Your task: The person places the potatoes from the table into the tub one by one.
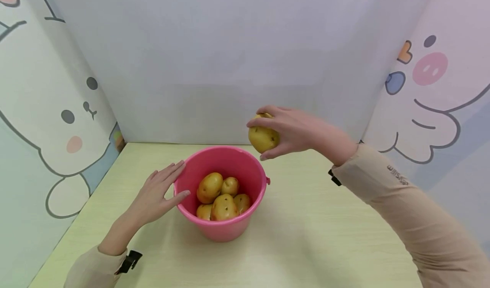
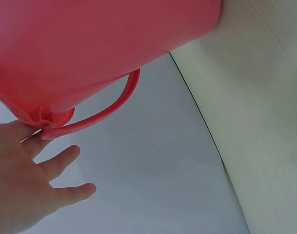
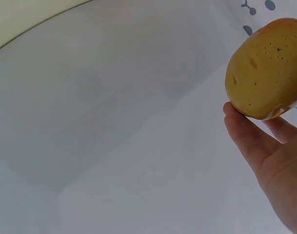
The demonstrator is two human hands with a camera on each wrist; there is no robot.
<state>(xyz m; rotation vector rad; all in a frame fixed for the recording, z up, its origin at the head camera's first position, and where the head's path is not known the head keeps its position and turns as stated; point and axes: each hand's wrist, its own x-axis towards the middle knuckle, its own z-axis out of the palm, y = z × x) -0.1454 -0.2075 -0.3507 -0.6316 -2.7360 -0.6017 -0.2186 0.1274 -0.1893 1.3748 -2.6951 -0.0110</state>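
Note:
A pink bucket (image 1: 223, 233) stands on the table with several yellow-brown potatoes (image 1: 224, 207) in its bottom. My left hand (image 1: 155, 196) rests at the bucket's left rim, its fingers long and spread along the outside and the thumb reaching over the inside. In the left wrist view the spread fingers (image 2: 65, 161) show beside the bucket's curved handle (image 2: 104, 113). Up behind the bucket's right rim, my right hand (image 1: 291, 130) grips another potato (image 1: 264, 137), with fingers over its top and the thumb below. The right wrist view shows this potato (image 3: 267, 70) close up, dotted with dark specks.
The light wooden table (image 1: 314, 220) runs back to a pale grey wall (image 1: 229, 58). Cartoon-printed panels (image 1: 49, 109) stand on the left and right sides. A small handle knob (image 1: 268, 180) juts from the bucket's right rim.

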